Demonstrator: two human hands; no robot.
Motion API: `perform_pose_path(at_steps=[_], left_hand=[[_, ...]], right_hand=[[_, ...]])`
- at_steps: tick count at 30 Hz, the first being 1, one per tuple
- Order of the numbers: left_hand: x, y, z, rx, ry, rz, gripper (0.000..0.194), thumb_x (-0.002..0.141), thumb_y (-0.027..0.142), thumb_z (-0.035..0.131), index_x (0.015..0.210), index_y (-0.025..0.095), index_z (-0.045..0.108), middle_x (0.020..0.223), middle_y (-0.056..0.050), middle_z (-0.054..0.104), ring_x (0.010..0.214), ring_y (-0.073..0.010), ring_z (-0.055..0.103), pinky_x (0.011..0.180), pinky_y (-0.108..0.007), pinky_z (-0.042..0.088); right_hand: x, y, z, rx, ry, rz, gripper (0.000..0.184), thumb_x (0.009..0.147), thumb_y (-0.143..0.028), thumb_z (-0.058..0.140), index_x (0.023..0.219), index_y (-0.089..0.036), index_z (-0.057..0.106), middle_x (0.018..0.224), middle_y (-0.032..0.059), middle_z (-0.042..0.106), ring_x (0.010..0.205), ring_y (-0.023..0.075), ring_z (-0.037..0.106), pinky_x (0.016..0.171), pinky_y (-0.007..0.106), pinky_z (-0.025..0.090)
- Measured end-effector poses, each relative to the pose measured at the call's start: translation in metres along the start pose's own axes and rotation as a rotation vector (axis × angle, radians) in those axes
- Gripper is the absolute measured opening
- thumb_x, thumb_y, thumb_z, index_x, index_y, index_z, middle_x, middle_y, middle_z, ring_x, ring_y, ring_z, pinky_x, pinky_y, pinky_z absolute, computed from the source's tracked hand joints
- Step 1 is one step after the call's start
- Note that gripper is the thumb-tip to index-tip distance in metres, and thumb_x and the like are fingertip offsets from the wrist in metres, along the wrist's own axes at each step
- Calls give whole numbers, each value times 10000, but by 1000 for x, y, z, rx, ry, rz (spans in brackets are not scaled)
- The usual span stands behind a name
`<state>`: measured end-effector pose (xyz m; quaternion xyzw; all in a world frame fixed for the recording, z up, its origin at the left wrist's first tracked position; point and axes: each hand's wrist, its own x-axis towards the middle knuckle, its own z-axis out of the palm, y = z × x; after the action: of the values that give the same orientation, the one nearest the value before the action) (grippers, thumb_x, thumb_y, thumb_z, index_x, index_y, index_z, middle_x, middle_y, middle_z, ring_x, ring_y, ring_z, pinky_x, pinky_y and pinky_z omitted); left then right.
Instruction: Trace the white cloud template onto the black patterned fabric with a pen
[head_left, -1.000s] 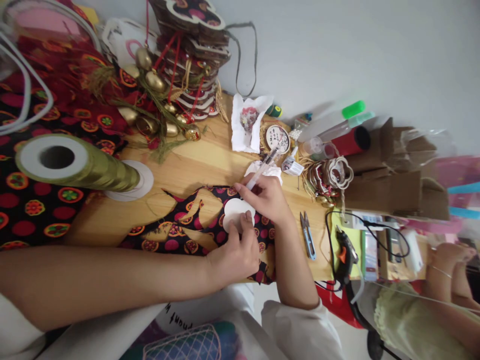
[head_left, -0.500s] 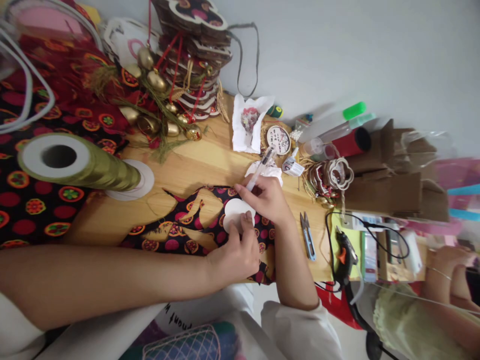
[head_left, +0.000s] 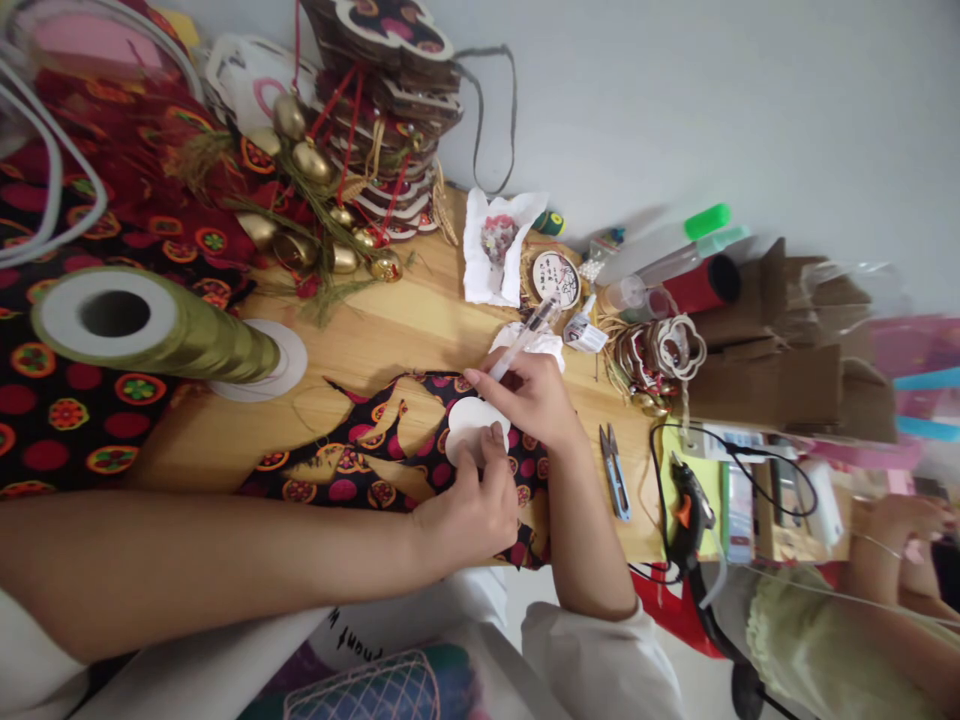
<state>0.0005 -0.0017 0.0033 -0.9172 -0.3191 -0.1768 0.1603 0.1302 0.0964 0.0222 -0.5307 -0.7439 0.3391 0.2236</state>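
Observation:
My right hand (head_left: 541, 395) is closed around a clear-barrelled pen (head_left: 527, 335), whose upper end points away toward the back of the table. Its writing tip is hidden by the fingers. A white card template (head_left: 466, 420) with a rounded, petal-like outline lies on dark patterned fabric (head_left: 379, 440). My left hand (head_left: 476, 495) has its fingers bunched together on the lower edge of that template, holding it against the cloth. Several cut-out holes show bare wood through the fabric left of the template.
Thread snips (head_left: 615, 475) lie to the right, near a black glue gun (head_left: 690, 510). A spool of green ribbon (head_left: 202, 335) stands at left. Golden bells (head_left: 313, 162) and stacked flower-shaped pieces (head_left: 397, 130) sit behind. Cardboard boxes (head_left: 780, 390) and another person's arm (head_left: 881, 560) are at right.
The pen's upper end has shifted slightly to the right as my right hand moves a little. My left hand, the template and the fabric stay in place.

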Motion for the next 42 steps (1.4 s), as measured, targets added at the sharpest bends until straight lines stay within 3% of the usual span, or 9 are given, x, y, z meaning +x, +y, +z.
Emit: perform_pose_path(at_steps=[6, 42], left_hand=[[0, 0, 0, -4, 2, 2, 349, 812, 109, 480, 1015, -41, 720, 1045, -251, 714, 932, -318, 707, 685, -392, 624], [1, -1, -1, -3, -4, 6, 350, 825, 117, 475, 1020, -47, 715, 1057, -268, 705, 938, -327, 703, 681, -400, 618]], right_hand=[[0, 1, 0, -29, 10, 6, 366, 871, -392, 597, 577, -181, 533, 485, -55, 427, 472, 73, 362, 480, 232, 289], [0, 0, 0, 6, 0, 20, 388, 882, -467, 593, 618, -183, 575, 514, -40, 485, 487, 80, 404, 487, 234, 316]])
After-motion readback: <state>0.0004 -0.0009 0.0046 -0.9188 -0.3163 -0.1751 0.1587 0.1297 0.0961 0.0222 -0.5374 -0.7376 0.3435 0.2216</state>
